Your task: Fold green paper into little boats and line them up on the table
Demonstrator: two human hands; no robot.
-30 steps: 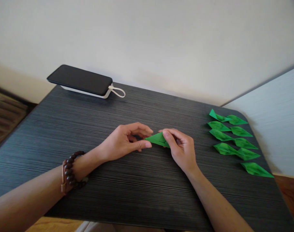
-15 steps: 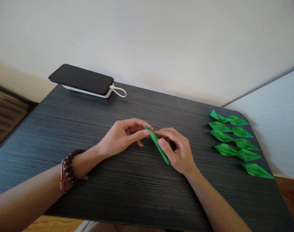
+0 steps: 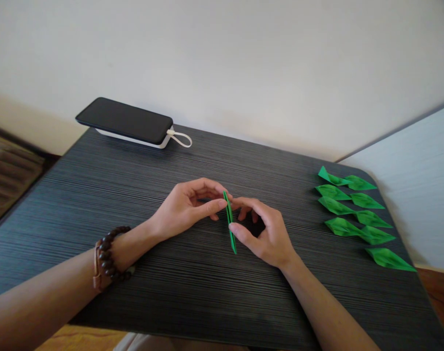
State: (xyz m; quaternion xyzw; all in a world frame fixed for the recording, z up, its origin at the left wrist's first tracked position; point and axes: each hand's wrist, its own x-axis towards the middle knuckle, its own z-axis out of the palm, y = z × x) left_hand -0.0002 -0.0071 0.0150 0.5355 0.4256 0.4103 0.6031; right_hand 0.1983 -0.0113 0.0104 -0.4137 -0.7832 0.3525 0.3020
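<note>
A narrow folded piece of green paper (image 3: 230, 225) is held above the table, turned nearly edge-on to me, its layers showing along the edge. My left hand (image 3: 192, 204) pinches its upper end between thumb and fingers. On its right side, my right hand (image 3: 263, 229) has the thumb tip against the near edge and the index finger behind the upper part. A dark bead bracelet (image 3: 105, 253) and a brown band circle my left wrist. At the right stand several folded green paper pieces (image 3: 370, 218), pointed at the ends, in rows.
The dark wood-grain table (image 3: 192, 292) meets a pale wall (image 3: 243, 63) at the back. A black phone (image 3: 125, 119) lies on a white block (image 3: 130, 139) at the back left, with a short white cable loop (image 3: 183, 139). A light panel (image 3: 419, 185) stands beyond the right edge.
The green paper has turned from a slant to almost upright in view, now showing its thin edge. My right thumb has moved left and down along it; the left hand barely moved.
</note>
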